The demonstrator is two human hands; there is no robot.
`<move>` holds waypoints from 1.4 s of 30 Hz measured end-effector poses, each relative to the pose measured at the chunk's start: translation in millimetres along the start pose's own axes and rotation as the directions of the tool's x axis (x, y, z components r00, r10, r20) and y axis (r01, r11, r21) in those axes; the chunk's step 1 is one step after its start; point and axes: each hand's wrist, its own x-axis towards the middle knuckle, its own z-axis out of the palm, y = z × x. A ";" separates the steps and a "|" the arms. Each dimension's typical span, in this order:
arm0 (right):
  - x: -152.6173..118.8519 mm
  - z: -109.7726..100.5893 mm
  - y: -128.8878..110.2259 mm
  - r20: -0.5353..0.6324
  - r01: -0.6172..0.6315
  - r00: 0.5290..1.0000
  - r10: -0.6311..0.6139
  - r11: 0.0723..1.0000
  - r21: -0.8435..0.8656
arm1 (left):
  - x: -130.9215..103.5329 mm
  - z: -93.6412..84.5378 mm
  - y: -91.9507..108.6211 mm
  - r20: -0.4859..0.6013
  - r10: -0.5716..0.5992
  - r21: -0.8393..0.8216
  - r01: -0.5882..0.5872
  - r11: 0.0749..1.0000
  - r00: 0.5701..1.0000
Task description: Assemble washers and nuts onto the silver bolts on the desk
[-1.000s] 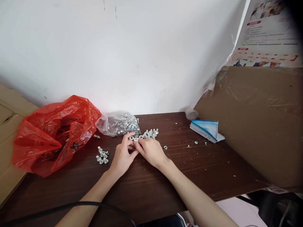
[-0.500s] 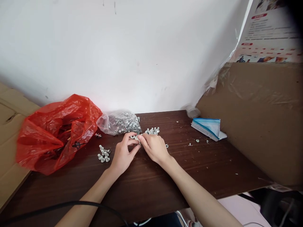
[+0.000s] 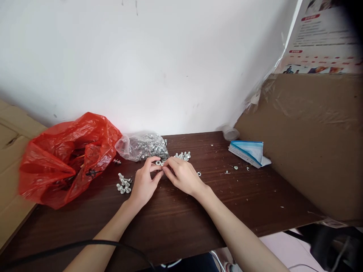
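Observation:
My left hand (image 3: 144,182) and my right hand (image 3: 183,175) meet at the fingertips over the dark wooden table. Both are closed in a pinch, and whatever lies between the fingers is too small to make out. Just beyond them are several flat washers (image 3: 158,163), partly covered by the fingers. Behind my right hand stands a group of silver bolts (image 3: 184,155). Another cluster of bolts (image 3: 124,184) lies left of my left hand. A single washer (image 3: 199,174) rests right of my right hand.
A red plastic bag (image 3: 68,158) is at the left, with a clear bag of small metal parts (image 3: 144,146) beside it. At the right lie a blue and white packet (image 3: 246,153) and small scraps. A black cable (image 3: 85,243) crosses the lower left.
The fingertips of both hands have come together, the right ones moving slightly left and the left thumb closing in. The view has shifted very slightly.

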 end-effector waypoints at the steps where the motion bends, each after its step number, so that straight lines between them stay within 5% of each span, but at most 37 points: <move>1: 0.3 0.0 -0.5 0.018 -0.016 1.000 0.017 1.000 -0.013 | -0.1 0.2 0.0 0.006 -0.004 0.002 0.004 1.000 1.000; 6: 2.1 1.3 -2.6 0.119 -0.102 0.987 0.109 0.993 -0.064 | 0.6 1.1 1.6 0.022 -0.014 -0.007 0.014 1.000 1.000; 20: 3.3 0.7 -7.0 0.167 -0.162 0.967 0.195 0.968 -0.192 | -3.5 5.0 1.6 0.084 0.027 -0.023 -0.026 0.999 0.996; 28: 3.0 -0.5 2.4 0.049 -0.304 0.952 0.302 0.951 0.053 | 0.4 3.3 0.9 0.022 -0.092 -0.117 0.094 0.989 0.996; 33: 3.2 -4.1 4.8 -0.002 -0.195 0.981 0.195 0.980 0.030 | 2.5 2.9 -2.8 0.001 -0.139 -0.214 0.136 0.967 0.990; 42: 1.5 1.0 -0.7 0.098 -0.041 0.994 0.054 0.990 -0.135 | 1.5 0.8 0.1 0.042 -0.062 -0.069 0.065 0.996 0.997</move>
